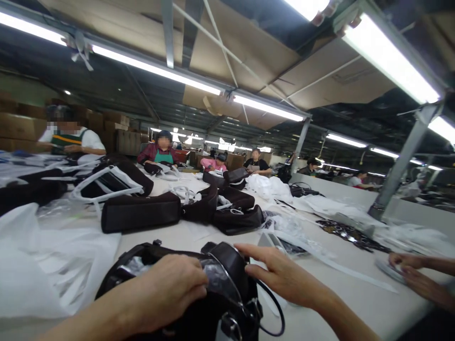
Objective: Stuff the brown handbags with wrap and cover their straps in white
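Note:
A black handbag (227,265) lies right in front of me, with clear plastic showing at its top opening and a thin black loop hanging at its right end. Across the top reaches my left hand (174,282), its fingers curled closed on the bag's edge; the fingertips are partly hidden. My right hand (275,270) is at the bag's right end, forefinger and thumb stretched out and apart, touching the dark end panel. Metal fittings (231,327) show on the near side of the bag.
Beyond lie more dark bags (142,213) with white strips. White sheeting (46,265) covers the left of the table (149,239). Dark metallic pieces (350,234) lie at right. Another person's hands (408,272) work at the right edge. Several people sit across the table.

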Demonstrator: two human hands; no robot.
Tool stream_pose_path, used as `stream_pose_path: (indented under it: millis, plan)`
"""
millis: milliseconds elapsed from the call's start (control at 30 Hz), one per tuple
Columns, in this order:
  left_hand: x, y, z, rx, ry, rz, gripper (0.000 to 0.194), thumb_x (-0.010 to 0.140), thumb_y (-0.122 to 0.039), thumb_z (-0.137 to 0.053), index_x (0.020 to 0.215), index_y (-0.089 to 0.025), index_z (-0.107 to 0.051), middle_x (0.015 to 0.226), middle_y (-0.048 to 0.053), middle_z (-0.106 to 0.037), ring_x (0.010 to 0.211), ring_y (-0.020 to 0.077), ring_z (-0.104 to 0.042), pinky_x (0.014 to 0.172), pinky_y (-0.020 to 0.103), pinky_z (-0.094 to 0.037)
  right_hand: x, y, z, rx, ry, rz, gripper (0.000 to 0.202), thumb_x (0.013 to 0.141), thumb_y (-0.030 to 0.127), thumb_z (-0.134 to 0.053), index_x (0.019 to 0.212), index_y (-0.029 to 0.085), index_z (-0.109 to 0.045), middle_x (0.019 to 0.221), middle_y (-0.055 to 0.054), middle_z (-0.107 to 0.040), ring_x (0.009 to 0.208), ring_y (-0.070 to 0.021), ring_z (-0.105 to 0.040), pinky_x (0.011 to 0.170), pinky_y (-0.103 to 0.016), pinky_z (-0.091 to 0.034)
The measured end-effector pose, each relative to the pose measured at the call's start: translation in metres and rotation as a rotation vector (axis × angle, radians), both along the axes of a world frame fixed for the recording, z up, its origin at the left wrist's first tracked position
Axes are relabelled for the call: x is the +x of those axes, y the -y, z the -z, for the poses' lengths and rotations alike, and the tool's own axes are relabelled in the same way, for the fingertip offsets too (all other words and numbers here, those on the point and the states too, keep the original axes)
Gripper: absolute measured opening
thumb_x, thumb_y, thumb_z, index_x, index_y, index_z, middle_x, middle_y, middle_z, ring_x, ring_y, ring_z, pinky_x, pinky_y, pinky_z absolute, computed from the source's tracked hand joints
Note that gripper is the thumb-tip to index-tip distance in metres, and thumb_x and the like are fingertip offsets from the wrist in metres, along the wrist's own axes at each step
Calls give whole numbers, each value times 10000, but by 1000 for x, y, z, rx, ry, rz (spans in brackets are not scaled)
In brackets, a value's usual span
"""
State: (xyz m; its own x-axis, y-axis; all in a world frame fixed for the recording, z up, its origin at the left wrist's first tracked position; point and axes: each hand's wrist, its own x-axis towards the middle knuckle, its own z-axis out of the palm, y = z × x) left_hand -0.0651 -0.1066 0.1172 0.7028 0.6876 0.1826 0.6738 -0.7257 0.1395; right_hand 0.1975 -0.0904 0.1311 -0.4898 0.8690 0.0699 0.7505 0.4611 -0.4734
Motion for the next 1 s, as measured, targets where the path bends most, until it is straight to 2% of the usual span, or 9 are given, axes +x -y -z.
stream_pose_path:
  millis: [100, 233, 333, 433, 567, 733, 867, 933, 1000]
  plan:
    - [11, -16, -21, 80, 108, -95, 240, 993, -178, -461, 885, -181, -675, 955, 60, -714, 861, 213, -684, 795, 316, -521, 6, 0, 9, 40, -61, 50, 556, 938, 292, -466, 1479, 166, -468, 1555, -99, -449, 1426, -251, -414, 1211, -464, -267]
    - [34, -45, -28, 5, 117, 83, 311, 926, -167, -580, 1236, -176, -608, 1288, 92, -662, 1182, 237, -609, 1006, 338, -459, 12, 2, 24, -38, -58, 111, 643, 910, 286, -504, 1526, 153, -379, 1569, -133, -419, 1411, -268, -427, 1163, -482, -349]
    - [48, -62, -29, -122, -35, 123, 217, 882, -286, -694, 1077, -190, -685, 1068, 40, -729, 972, 214, -678, 778, 261, -499, 15, 3, 37, -135, -92, 142, 724, 861, 227, -549, 1548, 169, -329, 1446, -156, -547, 1133, -234, -643, 1021, -414, -491]
    - [54, -65, -35, -71, -58, 80, 265, 769, -364, -819, 916, -183, -693, 905, 9, -705, 840, 204, -663, 638, 237, -433, 18, 5, 47, -36, -136, 165, 763, 805, 156, -573, 1533, 200, -351, 1338, -128, -607, 969, -205, -670, 990, -404, -504]
    - [54, -49, -49, 94, -162, 91, 267, 748, -403, -841, 800, -199, -679, 766, -23, -680, 757, 194, -658, 597, 248, -378, 16, 7, 44, 266, -209, -93, 613, 763, 88, -524, 1370, 172, -548, 1410, -133, -550, 1311, -250, -490, 1145, -422, -358]
    - [65, -34, -63, 187, -225, 164, 193, 782, -323, -821, 748, -205, -672, 701, -26, -687, 682, 195, -652, 577, 289, -362, 0, 1, 12, 223, -266, -398, 321, 765, 252, -665, 1067, 151, -699, 1126, -105, -691, 1120, -269, -592, 1063, -407, -402]
    - [74, -32, -60, 346, -163, 290, 159, 872, -261, -721, 746, -192, -651, 767, 12, -683, 744, 206, -618, 776, 360, -449, -8, -8, 1, -13, -235, -450, 278, 867, 425, -624, 992, 195, -720, 1018, -26, -694, 1023, -231, -595, 953, -337, -454]
    - [68, -30, -50, 527, -88, 323, 187, 970, -207, -554, 805, -188, -640, 862, 42, -679, 803, 207, -591, 877, 387, -444, -7, -11, 5, -26, -240, -372, 285, 926, 401, -535, 971, 184, -714, 982, -23, -682, 958, -212, -589, 911, -329, -466]
    - [54, -25, -35, 644, 50, 290, 303, 1017, -164, -381, 831, -192, -619, 875, 54, -660, 791, 201, -562, 837, 371, -453, -4, -12, 11, 6, -310, -308, 328, 950, 412, -510, 880, 166, -715, 991, -42, -660, 946, -209, -586, 902, -333, -468]
